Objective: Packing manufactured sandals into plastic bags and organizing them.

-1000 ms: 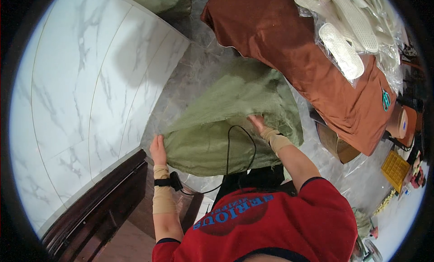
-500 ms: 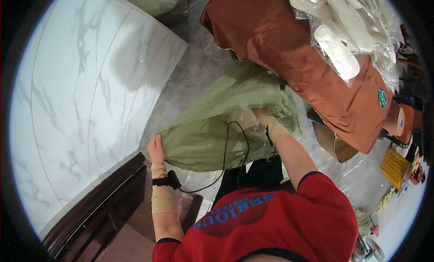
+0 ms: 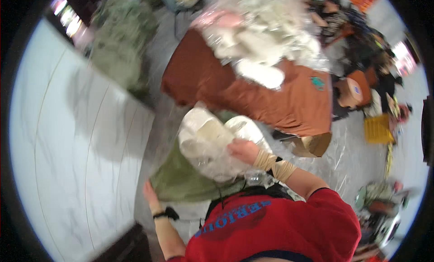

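My right hand (image 3: 244, 151) is closed on a clear plastic bag of white slippers (image 3: 203, 140), held up in front of me over the green woven sack (image 3: 178, 178). Part of the sack lies hidden behind the slippers. At the sack's left edge, my left hand (image 3: 150, 193) grips the fabric, its fingers blurred by motion. A pale wrap and a dark strap circle my right wrist. Another dark strap with a small black device sits on my left wrist.
Beyond the sack stands a table under a brown cloth (image 3: 194, 72), heaped with bagged white slippers (image 3: 260, 74). Below its right end is a cardboard box (image 3: 312, 145). A marble-look wall (image 3: 68, 140) runs along the left; a person (image 3: 332, 13) is at the far right.
My right hand has come out of the sack with the bagged slippers. My left hand still has the sack's edge. The view has swung up and right, showing more of the room.
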A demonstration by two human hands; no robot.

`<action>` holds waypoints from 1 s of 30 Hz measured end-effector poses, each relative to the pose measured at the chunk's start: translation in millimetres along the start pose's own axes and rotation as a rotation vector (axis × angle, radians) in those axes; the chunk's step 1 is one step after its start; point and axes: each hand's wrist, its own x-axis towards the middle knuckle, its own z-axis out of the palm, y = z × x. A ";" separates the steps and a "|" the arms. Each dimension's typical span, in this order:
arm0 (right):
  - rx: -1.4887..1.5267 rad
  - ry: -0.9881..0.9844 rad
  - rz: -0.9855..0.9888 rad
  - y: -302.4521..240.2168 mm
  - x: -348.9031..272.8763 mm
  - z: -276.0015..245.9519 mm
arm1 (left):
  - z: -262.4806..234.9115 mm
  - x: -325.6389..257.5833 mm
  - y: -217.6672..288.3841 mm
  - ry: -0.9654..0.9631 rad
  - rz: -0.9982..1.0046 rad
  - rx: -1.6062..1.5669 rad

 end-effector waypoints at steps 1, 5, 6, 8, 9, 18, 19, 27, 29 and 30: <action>0.031 0.013 -0.008 -17.7 3.7 -17.6 | -21.3 2.4 -16.7 0.024 0.073 0.206; 0.056 0.331 -0.116 -22.7 -17.0 -92.6 | 41.5 -64.0 113.9 -0.363 0.722 0.758; 0.077 0.333 -0.128 -33.6 4.0 -94.8 | 45.9 -56.7 115.1 -0.380 0.747 0.756; 0.068 0.391 -0.106 -47.5 1.7 -112.6 | 56.7 -40.6 128.9 -0.437 0.783 0.766; 0.016 0.442 -0.083 -44.9 -9.0 -130.3 | 68.2 -35.9 134.8 -0.459 0.798 0.768; -0.023 0.572 0.003 -29.2 -50.6 -163.9 | 26.5 -35.5 92.2 -0.388 0.579 0.872; -0.009 0.565 -0.002 -24.2 -48.9 -171.4 | 10.3 -37.3 82.0 -0.347 0.530 0.880; 0.442 0.784 0.003 45.4 41.2 -305.9 | -21.5 -73.1 23.0 -0.026 0.153 0.849; 0.437 0.805 0.057 54.0 75.3 -356.9 | -14.8 -84.9 16.3 0.026 0.062 0.845; 0.414 0.892 0.094 51.2 97.2 -378.9 | -11.2 -89.8 15.4 0.056 0.017 0.844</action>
